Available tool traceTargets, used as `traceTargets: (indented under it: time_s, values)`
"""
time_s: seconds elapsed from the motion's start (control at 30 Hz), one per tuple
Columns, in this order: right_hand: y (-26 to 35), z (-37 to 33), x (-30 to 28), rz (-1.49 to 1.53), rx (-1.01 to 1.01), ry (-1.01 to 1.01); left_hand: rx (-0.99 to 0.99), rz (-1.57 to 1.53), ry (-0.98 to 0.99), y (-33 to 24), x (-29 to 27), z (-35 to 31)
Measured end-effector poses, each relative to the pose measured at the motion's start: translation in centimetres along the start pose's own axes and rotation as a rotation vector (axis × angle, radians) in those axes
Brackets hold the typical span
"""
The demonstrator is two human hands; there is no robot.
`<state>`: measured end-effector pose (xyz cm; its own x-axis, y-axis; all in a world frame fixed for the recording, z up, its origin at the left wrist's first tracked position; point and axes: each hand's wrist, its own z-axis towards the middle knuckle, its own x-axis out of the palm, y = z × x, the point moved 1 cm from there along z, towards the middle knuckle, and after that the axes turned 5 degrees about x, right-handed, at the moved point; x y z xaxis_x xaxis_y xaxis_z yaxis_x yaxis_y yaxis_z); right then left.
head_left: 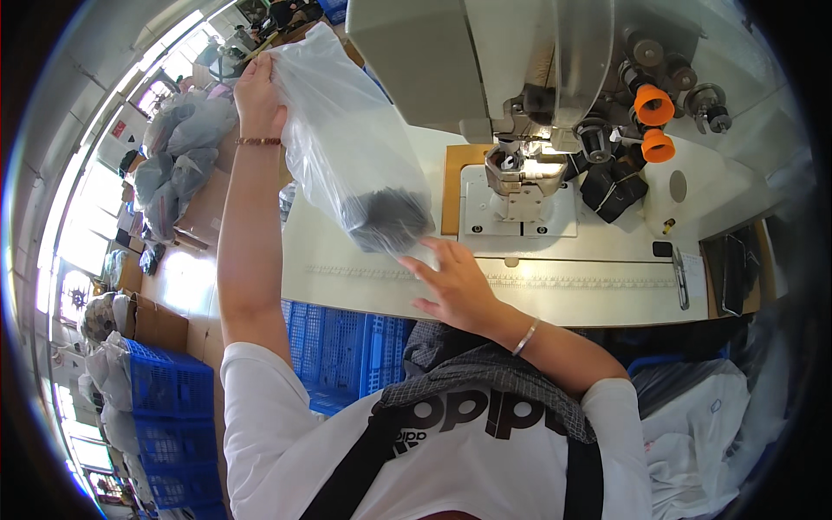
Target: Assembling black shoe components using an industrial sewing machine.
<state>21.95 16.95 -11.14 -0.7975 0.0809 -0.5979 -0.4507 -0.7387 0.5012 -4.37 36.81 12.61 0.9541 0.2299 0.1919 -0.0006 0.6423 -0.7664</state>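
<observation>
Plastic bag stretches from the gripping left hand to beside the spread-fingered right hand.

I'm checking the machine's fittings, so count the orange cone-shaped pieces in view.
2: the upper orange cone and, just below it, the lower orange cone, both right of the sewing machine head. Others may be hidden behind it.

A pale table carries a sewing machine, black bundle and slim metal tool.
</observation>
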Motion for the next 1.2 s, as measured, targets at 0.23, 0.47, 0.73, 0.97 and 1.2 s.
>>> traceTargets:
  time_s: [0.23,0.47,0.73,0.97,1.2]
  values:
    - [-0.8,6.6,3.2,0.111,0.152,-0.252,0.061,-0.094,-0.051,-0.4,-3.1,3.2]
    - [-6.4,13.8,8.2,0.292,0.360,0.069,-0.059,-0.007,0.070,8.1,-11.9,0.9]
    - [-8.1,15.7,9.7,0.389,0.240,0.094,-0.582,0.057,0.132,19.1,-14.3,-18.4]
    - [-8.1,21.1,8.5,0.491,0.324,0.104,-0.502,0.065,-0.021,19.2,-10.4,-18.5]
    - [-11.4,21.2,10.7,0.075,0.344,0.507,-0.173,0.821,-0.101,24.8,-16.5,-17.1]
